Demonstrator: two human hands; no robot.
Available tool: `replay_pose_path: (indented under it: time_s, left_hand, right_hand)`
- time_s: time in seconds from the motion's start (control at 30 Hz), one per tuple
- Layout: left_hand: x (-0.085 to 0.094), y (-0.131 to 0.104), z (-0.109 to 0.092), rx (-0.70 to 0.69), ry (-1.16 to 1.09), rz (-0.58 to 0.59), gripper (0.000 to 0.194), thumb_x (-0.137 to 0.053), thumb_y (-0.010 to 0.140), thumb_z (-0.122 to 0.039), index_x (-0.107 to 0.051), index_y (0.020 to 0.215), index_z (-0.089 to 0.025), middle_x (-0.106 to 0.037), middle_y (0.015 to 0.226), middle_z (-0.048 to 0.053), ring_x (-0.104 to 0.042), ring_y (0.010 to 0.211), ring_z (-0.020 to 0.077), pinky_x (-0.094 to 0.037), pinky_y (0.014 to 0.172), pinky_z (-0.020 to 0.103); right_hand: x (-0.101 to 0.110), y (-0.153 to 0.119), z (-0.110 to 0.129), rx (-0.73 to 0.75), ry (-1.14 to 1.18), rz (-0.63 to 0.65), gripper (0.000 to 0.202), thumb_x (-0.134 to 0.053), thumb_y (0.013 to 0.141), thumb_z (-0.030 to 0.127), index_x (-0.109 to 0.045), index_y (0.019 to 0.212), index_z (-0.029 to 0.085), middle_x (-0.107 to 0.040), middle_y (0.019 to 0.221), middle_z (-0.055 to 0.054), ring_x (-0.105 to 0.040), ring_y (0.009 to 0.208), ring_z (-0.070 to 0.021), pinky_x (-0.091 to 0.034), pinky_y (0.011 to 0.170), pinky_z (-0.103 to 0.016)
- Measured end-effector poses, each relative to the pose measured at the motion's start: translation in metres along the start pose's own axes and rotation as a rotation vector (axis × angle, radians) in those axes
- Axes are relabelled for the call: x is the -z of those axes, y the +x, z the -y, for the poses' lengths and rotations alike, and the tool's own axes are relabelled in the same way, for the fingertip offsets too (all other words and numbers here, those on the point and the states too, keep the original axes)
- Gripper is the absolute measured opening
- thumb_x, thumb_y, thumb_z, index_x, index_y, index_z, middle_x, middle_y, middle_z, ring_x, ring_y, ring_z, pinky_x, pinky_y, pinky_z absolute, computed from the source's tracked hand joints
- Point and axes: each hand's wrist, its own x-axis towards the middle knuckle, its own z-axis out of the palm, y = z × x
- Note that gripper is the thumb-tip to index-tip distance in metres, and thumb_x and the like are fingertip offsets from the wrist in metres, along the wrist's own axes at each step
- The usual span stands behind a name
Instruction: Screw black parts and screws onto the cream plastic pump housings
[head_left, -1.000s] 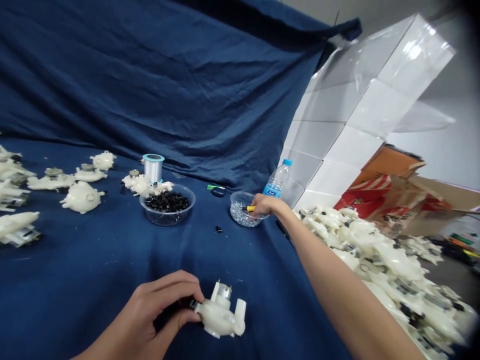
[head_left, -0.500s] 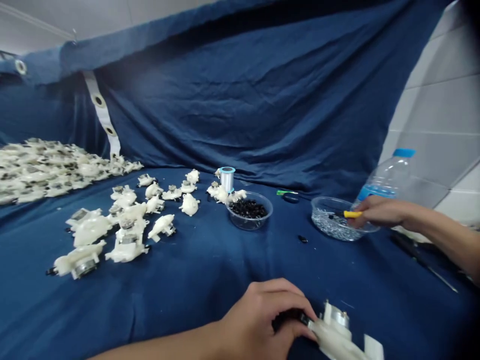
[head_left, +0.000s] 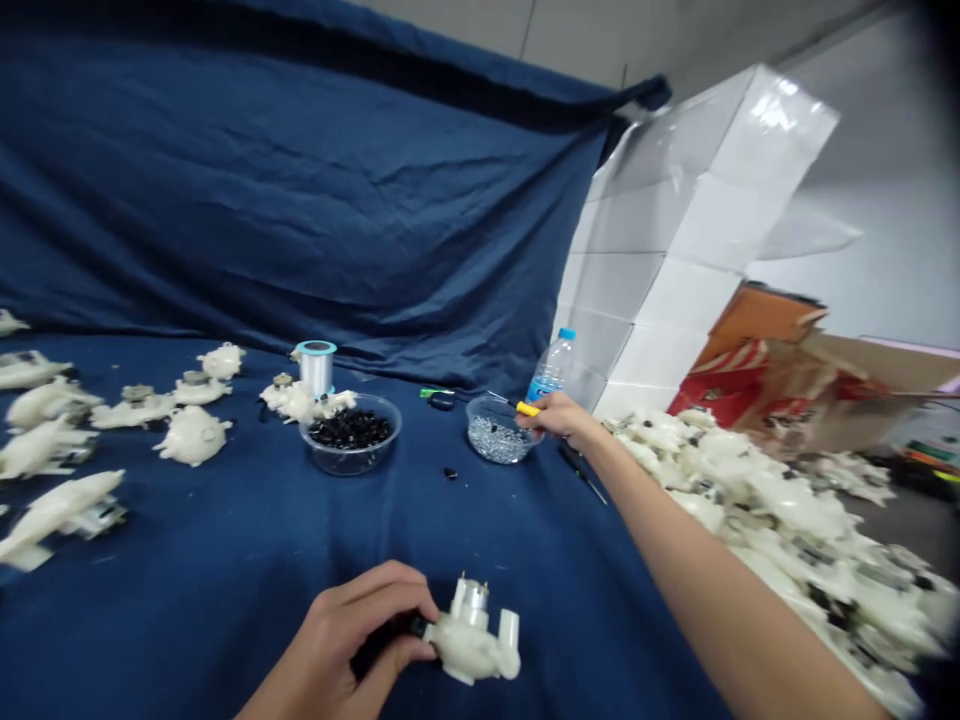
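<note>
My left hand pinches the black end of a white plastic part that carries a small silver motor, low in the view. Farther off, my right hand grips a tool with a yellow handle at the right rim of a clear bowl of small silver screws. The tool's thin shaft points left over that bowl. Left of it stands a clear bowl of small black pieces. One loose black piece lies between the bowls.
A spool of silver wire stands behind the black pieces. White parts lie at the left, and a large pile of them at the right. Behind are a water bottle, white boxes and a screwdriver.
The view has swung right, bringing the right-hand pile and boxes into sight. The tool's shaft now shows, raised above the screws. My left hand still holds the white part.
</note>
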Motion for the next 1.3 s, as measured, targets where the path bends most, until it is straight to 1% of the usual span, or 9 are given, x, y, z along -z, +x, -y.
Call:
replay_pose_path:
  time_s: [0.2,0.3,0.5,0.67,0.9,0.97,1.03,1.1,1.3]
  left_hand:
    - [0.000,-0.001,0.006,-0.040,0.090,0.032,0.024,-0.056,0.090,-0.006,-0.063,0.101,-0.026,-0.070,0.097,-0.002,-0.069,0.082,0.0109,-0.054,0.077,0.016]
    - [-0.003,-0.001,0.007,-0.019,0.080,-0.004,0.023,-0.056,0.091,-0.008,-0.063,0.100,-0.028,-0.071,0.098,-0.004,-0.069,0.079,0.0102,-0.053,0.075,0.015]
    - [-0.008,-0.002,0.004,0.003,0.059,-0.072,0.023,-0.058,0.089,-0.009,-0.065,0.098,-0.029,-0.070,0.094,-0.005,-0.067,0.076,0.0086,-0.051,0.075,0.014]
    - [-0.005,-0.002,0.005,-0.006,0.086,-0.055,0.023,-0.059,0.088,-0.008,-0.066,0.097,-0.027,-0.071,0.094,-0.003,-0.070,0.078,0.0109,-0.054,0.076,0.015]
    - [0.001,-0.001,0.004,-0.055,0.143,0.018,0.026,-0.057,0.089,-0.004,-0.062,0.102,-0.027,-0.070,0.096,-0.003,-0.072,0.085,0.0114,-0.055,0.077,0.012]
    - [0.000,-0.002,0.002,-0.052,0.128,0.008,0.028,-0.056,0.089,-0.003,-0.062,0.102,-0.027,-0.070,0.098,-0.003,-0.072,0.085,0.0107,-0.055,0.078,0.012]
    - [-0.002,-0.003,0.001,-0.038,0.109,-0.003,0.028,-0.055,0.090,-0.003,-0.063,0.102,-0.027,-0.070,0.099,-0.002,-0.071,0.085,0.0100,-0.054,0.080,0.012]
    - [-0.002,-0.003,0.000,-0.029,0.097,-0.009,0.030,-0.054,0.090,-0.003,-0.064,0.103,-0.027,-0.070,0.101,-0.002,-0.071,0.087,0.0095,-0.053,0.081,0.011]
    - [0.010,0.000,-0.002,0.044,0.107,-0.008,0.032,-0.059,0.090,-0.007,-0.066,0.106,-0.034,-0.071,0.103,-0.008,-0.072,0.095,0.0082,-0.052,0.086,0.009]
  right_hand:
    - [0.001,-0.012,-0.015,0.086,0.273,0.023,0.033,-0.064,0.096,0.034,-0.061,0.123,0.015,-0.064,0.121,-0.010,-0.066,0.102,-0.0223,-0.058,0.085,-0.042]
    - [-0.004,-0.010,-0.019,0.107,0.363,0.026,0.033,-0.064,0.096,0.033,-0.060,0.123,0.015,-0.064,0.122,-0.010,-0.066,0.102,-0.0223,-0.058,0.086,-0.042]
    - [-0.015,-0.002,-0.016,0.164,0.494,0.002,0.032,-0.064,0.096,0.033,-0.061,0.122,0.015,-0.064,0.121,-0.009,-0.066,0.101,-0.0221,-0.058,0.085,-0.042]
    - [-0.014,-0.016,-0.009,0.246,0.587,0.041,0.029,-0.064,0.096,0.032,-0.062,0.120,0.015,-0.065,0.118,-0.008,-0.067,0.098,-0.0209,-0.059,0.082,-0.040]
    - [-0.021,-0.077,-0.004,0.341,0.672,0.188,0.016,-0.064,0.096,0.026,-0.064,0.106,0.014,-0.067,0.097,-0.003,-0.066,0.076,-0.0128,-0.057,0.063,-0.026]
    - [-0.031,-0.101,-0.003,0.358,0.691,0.279,0.011,-0.067,0.093,0.021,-0.065,0.100,0.012,-0.067,0.089,-0.001,-0.063,0.067,-0.0094,-0.050,0.051,-0.018]
    - [-0.044,-0.125,-0.003,0.358,0.713,0.378,0.012,-0.074,0.086,0.015,-0.066,0.094,0.011,-0.068,0.081,0.000,-0.062,0.061,-0.0072,-0.036,0.041,-0.012]
    - [-0.057,-0.145,-0.003,0.348,0.748,0.467,0.017,-0.080,0.077,0.014,-0.069,0.089,0.011,-0.070,0.076,-0.002,-0.064,0.060,-0.0070,-0.027,0.038,-0.010]
    - [-0.083,-0.178,0.006,0.337,0.896,0.585,0.020,-0.085,0.069,0.019,-0.069,0.080,0.014,-0.068,0.074,-0.001,-0.071,0.070,-0.0142,-0.034,0.041,-0.013]
